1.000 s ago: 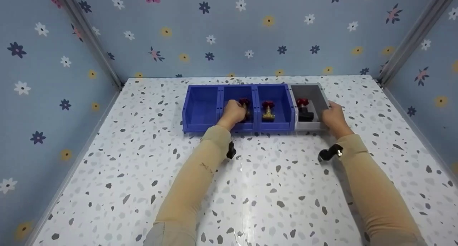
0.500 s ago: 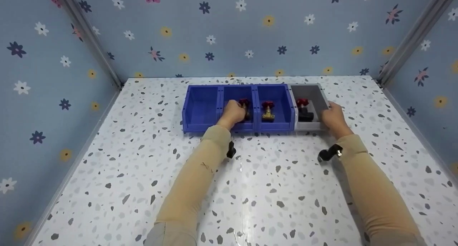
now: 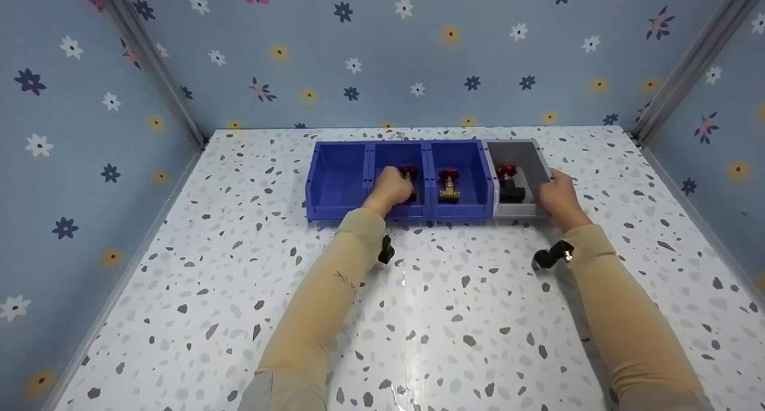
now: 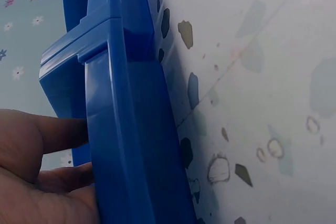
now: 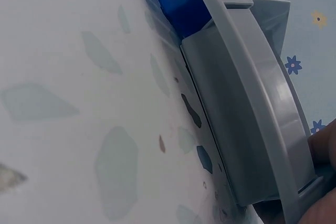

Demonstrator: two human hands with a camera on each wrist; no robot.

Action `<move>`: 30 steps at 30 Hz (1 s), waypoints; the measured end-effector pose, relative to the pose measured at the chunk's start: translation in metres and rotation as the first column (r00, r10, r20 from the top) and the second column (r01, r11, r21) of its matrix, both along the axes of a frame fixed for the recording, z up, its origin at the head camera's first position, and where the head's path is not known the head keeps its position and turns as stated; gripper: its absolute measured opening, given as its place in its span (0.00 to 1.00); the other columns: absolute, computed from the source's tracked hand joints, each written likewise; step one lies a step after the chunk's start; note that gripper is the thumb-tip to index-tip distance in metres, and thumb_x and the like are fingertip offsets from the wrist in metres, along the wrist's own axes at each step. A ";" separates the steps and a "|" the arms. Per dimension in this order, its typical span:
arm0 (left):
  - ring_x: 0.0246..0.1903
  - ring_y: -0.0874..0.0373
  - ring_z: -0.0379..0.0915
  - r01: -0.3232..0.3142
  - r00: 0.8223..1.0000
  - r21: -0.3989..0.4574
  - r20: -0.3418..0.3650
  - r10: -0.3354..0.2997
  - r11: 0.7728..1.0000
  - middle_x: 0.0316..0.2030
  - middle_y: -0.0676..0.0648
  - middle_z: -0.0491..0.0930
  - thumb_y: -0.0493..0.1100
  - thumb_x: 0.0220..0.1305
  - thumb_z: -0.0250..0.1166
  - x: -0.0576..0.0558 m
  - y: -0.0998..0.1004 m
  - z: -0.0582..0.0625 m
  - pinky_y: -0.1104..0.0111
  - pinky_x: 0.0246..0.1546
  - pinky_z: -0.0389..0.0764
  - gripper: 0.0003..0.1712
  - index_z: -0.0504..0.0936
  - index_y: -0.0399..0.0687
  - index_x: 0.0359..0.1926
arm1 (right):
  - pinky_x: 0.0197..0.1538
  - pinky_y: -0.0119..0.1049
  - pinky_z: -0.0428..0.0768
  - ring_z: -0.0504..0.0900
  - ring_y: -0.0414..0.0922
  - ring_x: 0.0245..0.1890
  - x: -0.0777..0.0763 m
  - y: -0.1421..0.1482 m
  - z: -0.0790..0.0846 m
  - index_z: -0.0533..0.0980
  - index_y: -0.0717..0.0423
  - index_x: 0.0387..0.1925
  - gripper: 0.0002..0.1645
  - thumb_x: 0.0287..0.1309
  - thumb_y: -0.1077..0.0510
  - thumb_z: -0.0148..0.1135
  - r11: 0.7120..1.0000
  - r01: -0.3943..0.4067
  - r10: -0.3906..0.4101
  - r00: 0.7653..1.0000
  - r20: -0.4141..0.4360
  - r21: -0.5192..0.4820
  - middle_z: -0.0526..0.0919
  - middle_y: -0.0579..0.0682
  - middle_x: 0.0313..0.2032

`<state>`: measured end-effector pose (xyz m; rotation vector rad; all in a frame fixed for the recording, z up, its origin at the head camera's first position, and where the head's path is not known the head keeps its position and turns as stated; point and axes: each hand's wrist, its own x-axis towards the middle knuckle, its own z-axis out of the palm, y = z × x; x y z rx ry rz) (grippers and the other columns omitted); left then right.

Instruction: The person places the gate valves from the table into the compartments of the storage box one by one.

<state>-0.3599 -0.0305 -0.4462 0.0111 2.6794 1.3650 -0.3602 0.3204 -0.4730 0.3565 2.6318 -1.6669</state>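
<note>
In the head view my left hand (image 3: 390,188) reaches into the second blue bin (image 3: 399,214) from the left. Its curled fingers hold a valve with a red handwheel (image 3: 408,171); the valve's lower part and the fingertips are partly hidden. In the left wrist view the fingers (image 4: 63,135) pass behind that bin's front wall. My right hand (image 3: 559,197) grips the right side wall of the grey bin (image 3: 520,210), near its front corner. A dark valve with a red handwheel (image 3: 511,193) stands in the grey bin. The third blue bin holds a brass valve (image 3: 449,193).
The leftmost blue bin (image 3: 337,212) joins the others side by side in one row. They stand near the back of a speckled white table (image 3: 442,315). Flower-patterned walls (image 3: 382,58) enclose it at the back and both sides.
</note>
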 end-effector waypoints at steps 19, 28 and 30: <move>0.16 0.61 0.46 0.042 0.994 0.133 0.094 -0.055 0.990 0.14 0.56 0.51 0.31 0.72 0.58 0.006 -0.007 0.010 0.67 0.22 0.54 0.31 0.56 0.53 0.15 | 0.82 0.53 0.67 0.70 0.59 0.76 0.000 0.001 0.001 0.61 0.67 0.82 0.41 0.67 0.71 0.37 1.000 -0.015 0.015 1.000 0.010 0.001 0.71 0.66 0.77; 0.61 0.49 0.72 0.051 0.991 0.126 0.118 -0.066 0.991 0.68 0.37 0.74 0.42 0.80 0.61 0.015 -0.011 0.019 0.57 0.69 0.77 0.28 0.72 0.28 0.72 | 0.76 0.47 0.72 0.73 0.57 0.70 0.000 0.000 0.000 0.63 0.69 0.80 0.40 0.67 0.69 0.35 1.000 -0.009 0.008 1.000 -0.004 -0.011 0.74 0.69 0.73; 0.59 0.47 0.73 0.071 0.989 0.133 0.119 -0.087 0.989 0.67 0.34 0.75 0.43 0.80 0.60 0.016 -0.014 0.020 0.56 0.67 0.77 0.31 0.70 0.26 0.73 | 0.76 0.48 0.72 0.73 0.56 0.69 0.000 -0.001 0.000 0.63 0.69 0.80 0.40 0.67 0.70 0.35 1.000 -0.005 0.005 1.000 -0.006 -0.002 0.74 0.68 0.73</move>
